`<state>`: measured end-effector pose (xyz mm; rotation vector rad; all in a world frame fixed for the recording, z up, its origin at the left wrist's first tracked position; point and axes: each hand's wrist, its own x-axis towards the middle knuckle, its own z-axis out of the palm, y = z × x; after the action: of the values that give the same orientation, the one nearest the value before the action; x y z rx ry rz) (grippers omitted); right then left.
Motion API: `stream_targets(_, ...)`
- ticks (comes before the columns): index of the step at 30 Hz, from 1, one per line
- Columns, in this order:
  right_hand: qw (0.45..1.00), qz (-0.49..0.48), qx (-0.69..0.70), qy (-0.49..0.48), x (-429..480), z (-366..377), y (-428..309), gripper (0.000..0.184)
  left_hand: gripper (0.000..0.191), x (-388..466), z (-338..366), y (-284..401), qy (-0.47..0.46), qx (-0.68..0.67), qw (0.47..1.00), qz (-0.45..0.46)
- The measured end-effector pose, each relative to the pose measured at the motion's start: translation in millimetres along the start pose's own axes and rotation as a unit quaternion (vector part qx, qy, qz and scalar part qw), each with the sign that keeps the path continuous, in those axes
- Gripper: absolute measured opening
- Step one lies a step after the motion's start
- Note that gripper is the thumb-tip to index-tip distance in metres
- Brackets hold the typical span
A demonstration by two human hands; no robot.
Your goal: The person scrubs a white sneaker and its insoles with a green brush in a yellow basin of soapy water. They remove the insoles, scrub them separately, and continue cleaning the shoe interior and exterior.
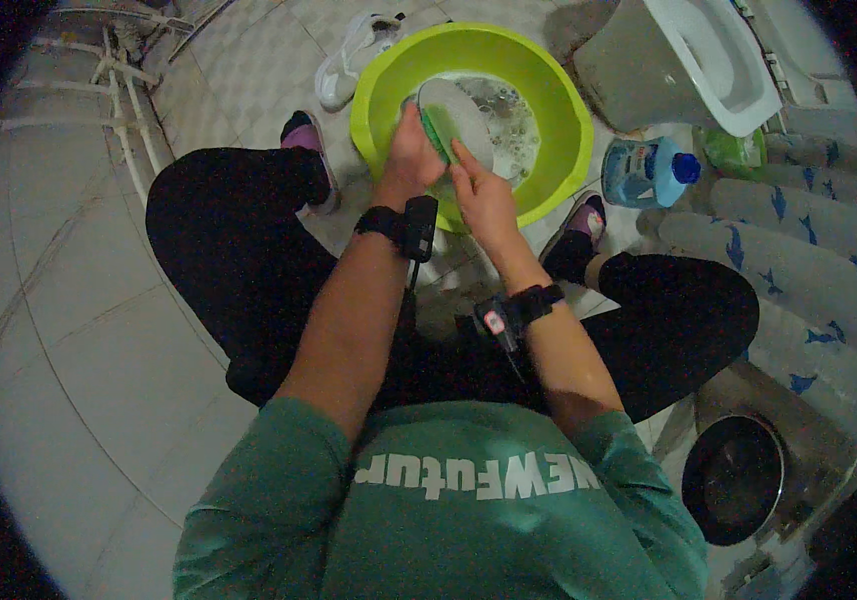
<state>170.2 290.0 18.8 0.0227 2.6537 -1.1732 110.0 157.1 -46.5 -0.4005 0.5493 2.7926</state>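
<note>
My right hand (487,201) grips a light-green scrubbing brush (440,126) by its handle. The brush's darker green bristles face left, towards my left hand (412,154). That hand holds a pale, rounded item (470,112), which looks like a white shoe; the brush and my fingers hide part of it. Both hands are over the near left side of a lime-green plastic basin (560,142). Foamy water (518,124) with bubbles lies in the bottom of the basin.
A white sneaker (346,67) stands on the tiles left of the basin. To the right are a blue-capped plastic jug (640,172), a green packet (734,152) and a pale plastic tub (623,82). A white rack (117,97) is at upper left, a dark round bin (732,480) at lower right.
</note>
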Motion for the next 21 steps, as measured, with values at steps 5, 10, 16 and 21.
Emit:
stream_targets(5,0.989,-0.036,-0.139,0.041,24.6,1.4,-6.4,0.037,0.047,-2.7,1.8,-15.5,0.042,0.002,0.999,-0.018)
stream_targets(10,0.995,-0.059,-0.037,0.074,62.7,-4.5,-8.8,0.038,0.046,4.7,0.3,-13.5,0.017,-0.003,0.999,0.032)
stream_targets(16,0.998,-0.041,-0.046,-0.029,13.6,-2.4,-10.1,0.039,0.047,10.8,-2.1,17.1,0.070,-0.012,0.997,-0.019)
stream_targets(21,0.989,-0.030,-0.143,0.020,37.4,-6.6,-24.5,0.039,0.045,3.6,6.3,0.0,0.086,0.012,0.996,0.027)
